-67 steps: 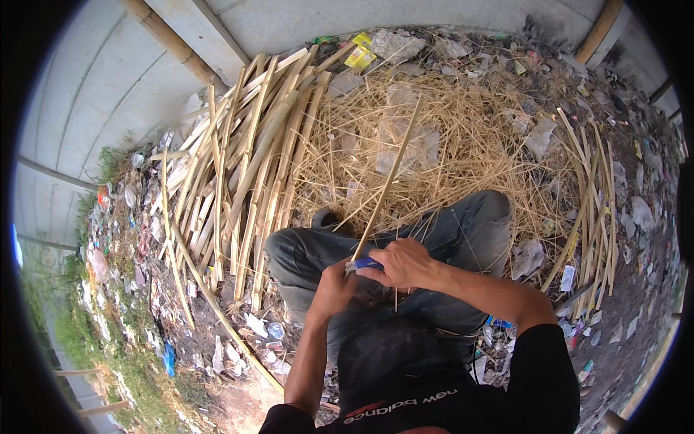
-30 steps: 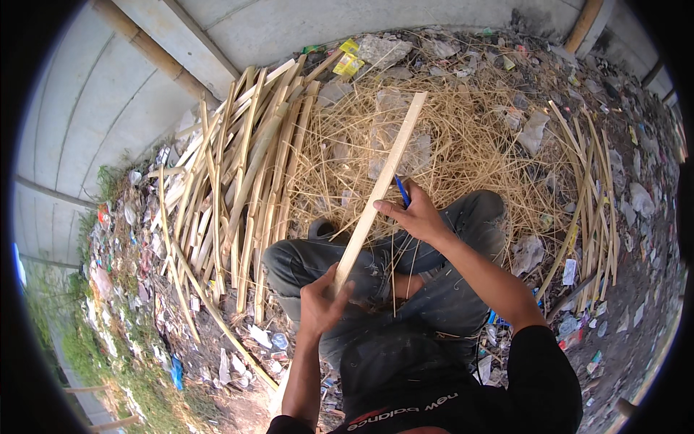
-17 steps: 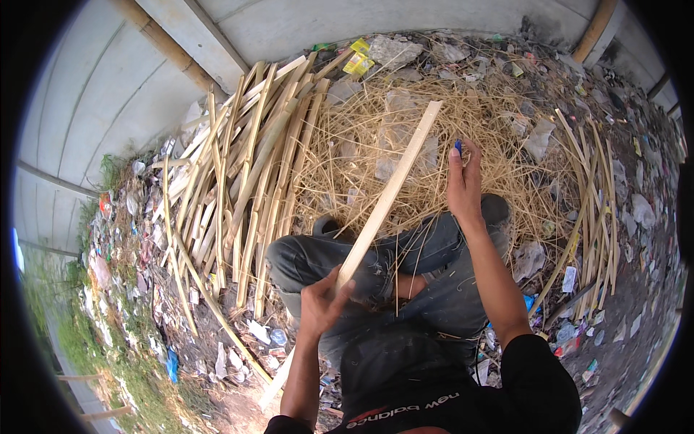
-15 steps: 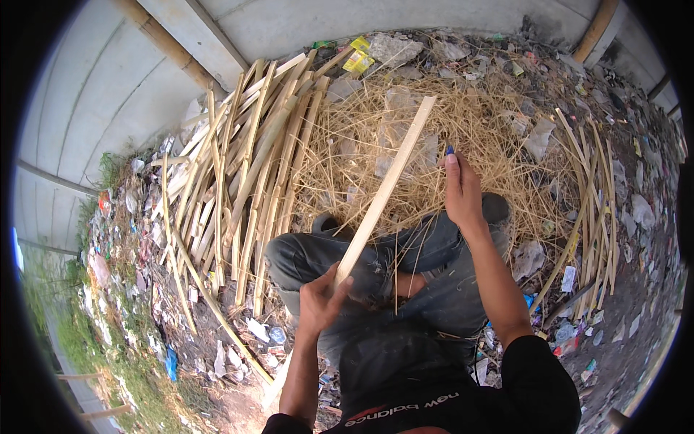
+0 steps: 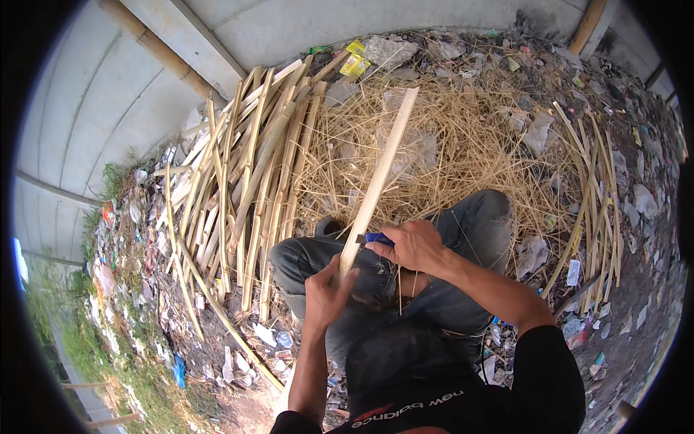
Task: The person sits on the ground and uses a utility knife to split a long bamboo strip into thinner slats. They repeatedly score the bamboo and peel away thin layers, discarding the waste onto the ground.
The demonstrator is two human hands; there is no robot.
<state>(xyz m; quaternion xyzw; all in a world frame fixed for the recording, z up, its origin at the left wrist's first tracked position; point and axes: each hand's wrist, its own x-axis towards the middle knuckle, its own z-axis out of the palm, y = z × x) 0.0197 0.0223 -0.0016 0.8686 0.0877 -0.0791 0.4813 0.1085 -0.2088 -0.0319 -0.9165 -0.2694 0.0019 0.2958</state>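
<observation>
My left hand (image 5: pixel 327 293) is closed around the near end of a long pale bamboo strip (image 5: pixel 390 150), which slants up and away over my crossed legs. In my right hand (image 5: pixel 416 247) is a knife (image 5: pixel 377 238) with a blue handle, gripped in a fist. Its short dark blade meets the strip's right edge, just beyond my left fingers. Part of the handle is hidden inside my palm.
Bamboo strips lie in a large pile (image 5: pixel 269 148) at left. Thin shavings (image 5: pixel 470 155) cover the ground ahead. More thin strips (image 5: pixel 596 195) lie at right. A concrete wall (image 5: pixel 303 25) stands behind, with a stone (image 5: pixel 390 52) before it. Litter surrounds my legs.
My right hand has swung down and left from above the right knee, bringing the knife to the strip's lower part. The strip's far end has shifted slightly left.
</observation>
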